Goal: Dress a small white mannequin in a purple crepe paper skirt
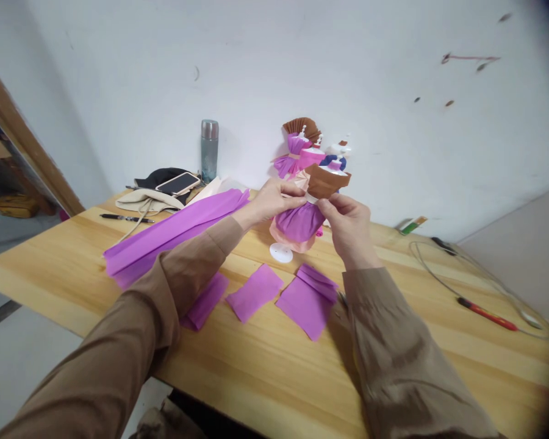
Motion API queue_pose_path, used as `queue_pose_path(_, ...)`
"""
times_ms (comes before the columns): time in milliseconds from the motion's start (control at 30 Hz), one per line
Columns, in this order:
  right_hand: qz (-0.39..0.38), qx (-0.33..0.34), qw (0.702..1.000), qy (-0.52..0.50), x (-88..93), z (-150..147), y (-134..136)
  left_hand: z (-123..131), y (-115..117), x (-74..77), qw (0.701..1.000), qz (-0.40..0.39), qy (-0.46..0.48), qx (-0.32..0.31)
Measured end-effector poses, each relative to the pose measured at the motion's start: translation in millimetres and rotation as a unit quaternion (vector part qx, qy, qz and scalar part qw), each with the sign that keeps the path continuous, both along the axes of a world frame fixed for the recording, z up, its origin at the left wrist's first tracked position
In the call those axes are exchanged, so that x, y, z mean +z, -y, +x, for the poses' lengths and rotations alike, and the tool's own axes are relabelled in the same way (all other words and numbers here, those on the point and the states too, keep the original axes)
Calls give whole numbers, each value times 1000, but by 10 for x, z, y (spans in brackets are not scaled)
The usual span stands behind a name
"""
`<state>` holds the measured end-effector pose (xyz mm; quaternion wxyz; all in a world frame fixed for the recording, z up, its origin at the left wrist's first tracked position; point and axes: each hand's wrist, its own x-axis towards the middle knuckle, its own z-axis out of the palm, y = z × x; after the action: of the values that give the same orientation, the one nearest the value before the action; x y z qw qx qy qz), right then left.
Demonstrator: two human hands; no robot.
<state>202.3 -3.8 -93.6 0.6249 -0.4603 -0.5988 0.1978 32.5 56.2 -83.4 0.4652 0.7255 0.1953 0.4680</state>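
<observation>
Held between my hands is a small dress form wearing a purple crepe-paper skirt (299,223) and a brown paper top (330,182). Its white round base (281,252) shows below a peach paper underlayer. My left hand (274,200) pinches the left side of the waist, where a pale band shows. Thumb and fingers of my right hand (351,227) are closed on the right side of the same waist. Cut purple paper pieces (256,292) lie in front, with a folded purple piece (308,302) beside them.
Several dressed small forms (302,149) stand behind, against the wall. Leftward are a long folded purple crepe sheet (178,235), a pen (127,217), a phone (177,183) on cloth and a flask (209,149). A corded red-handled tool (487,314) and a green box (413,225) lie rightward.
</observation>
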Motion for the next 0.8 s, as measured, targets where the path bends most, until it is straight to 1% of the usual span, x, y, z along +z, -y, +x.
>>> queue_pose_path(67, 0, -2, 1000, 1, -6, -2, -1, 30, -10, -23, 1000, -3, 13, 9)
queue_pose_path(233, -2, -2, 1000, 1, -3, -22, 13, 68, -49, -51, 999, -10, 24, -20)
queue_pose_path(433, 10, -15, 1000, -2, -6, -36, 19, 35, -48, -58, 998, -54, 38, -20)
queue_pose_path(533, 17, -11, 1000, -14, -9, -41, 13, 23, -46, -62, 996, -69, 40, -31)
queue_pose_path(667, 21, 3, 999, -43, -10, -46, 2, 25, -82, -69, 997, -39, 41, -57)
queue_pose_path(800, 11, 24, 998, -48, -18, -33, -9, 7, -127, -62, 997, -11, 28, -68)
